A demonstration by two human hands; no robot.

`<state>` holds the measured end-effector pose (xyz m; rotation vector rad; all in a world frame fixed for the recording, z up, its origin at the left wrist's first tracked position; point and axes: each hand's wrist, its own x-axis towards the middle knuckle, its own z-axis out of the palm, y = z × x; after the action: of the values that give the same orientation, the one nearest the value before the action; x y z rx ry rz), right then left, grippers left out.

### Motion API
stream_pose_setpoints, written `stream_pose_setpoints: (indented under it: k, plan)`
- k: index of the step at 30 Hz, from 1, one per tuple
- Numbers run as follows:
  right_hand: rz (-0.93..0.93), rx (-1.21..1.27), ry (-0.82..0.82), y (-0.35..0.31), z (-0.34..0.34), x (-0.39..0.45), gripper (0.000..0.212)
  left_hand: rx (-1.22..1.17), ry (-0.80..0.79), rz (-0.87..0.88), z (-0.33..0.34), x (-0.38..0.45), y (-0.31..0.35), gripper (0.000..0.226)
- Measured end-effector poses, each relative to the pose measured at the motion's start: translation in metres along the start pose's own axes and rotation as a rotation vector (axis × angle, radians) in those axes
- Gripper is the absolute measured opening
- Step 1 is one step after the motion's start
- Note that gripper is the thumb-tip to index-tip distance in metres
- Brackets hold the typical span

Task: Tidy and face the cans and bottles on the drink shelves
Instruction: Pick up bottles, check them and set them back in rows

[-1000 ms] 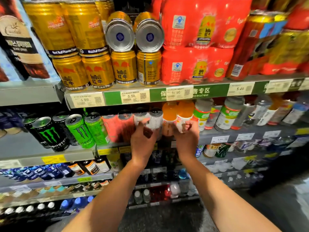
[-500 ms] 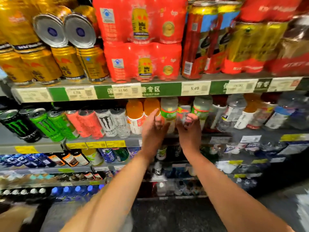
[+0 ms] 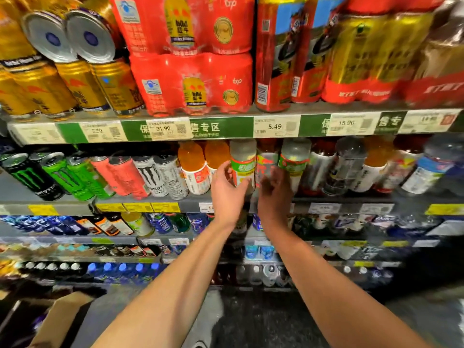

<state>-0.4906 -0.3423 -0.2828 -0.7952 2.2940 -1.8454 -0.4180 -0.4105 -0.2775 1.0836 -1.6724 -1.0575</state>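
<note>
Left hand (image 3: 227, 189) and right hand (image 3: 273, 194) released, flanking green-label bottle (image 3: 243, 167) of pale drink.

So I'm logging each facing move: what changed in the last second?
Both hands moved right along the middle shelf, from the white cans and orange bottles to the next bottles. The left hand now reaches the green-labelled bottle, fingers loose; the right hand is open by the red-labelled bottle. Neither grips anything. The cans and bottles appear unmoved.
</note>
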Motion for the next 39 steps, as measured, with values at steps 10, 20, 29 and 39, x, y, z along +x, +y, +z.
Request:
stream_pose_setpoints:
  k: [10,20,29,39]
  plan:
    - [0.051,-0.158,0.196,0.014,-0.02,0.031,0.098,0.106,0.158,0.011,0.016,-0.006,0.012,0.063]
    - [0.079,-0.197,0.25,0.009,-0.009,0.035,0.089,0.12,0.175,0.006,0.017,-0.008,0.015,0.059]
    - [0.114,0.1,0.262,0.014,-0.037,0.015,0.083,0.006,0.163,0.073,0.013,-0.013,0.011,0.053]
    - [0.211,0.353,0.351,0.004,-0.08,-0.011,0.103,0.046,-0.138,0.085,0.039,-0.032,0.007,0.048]
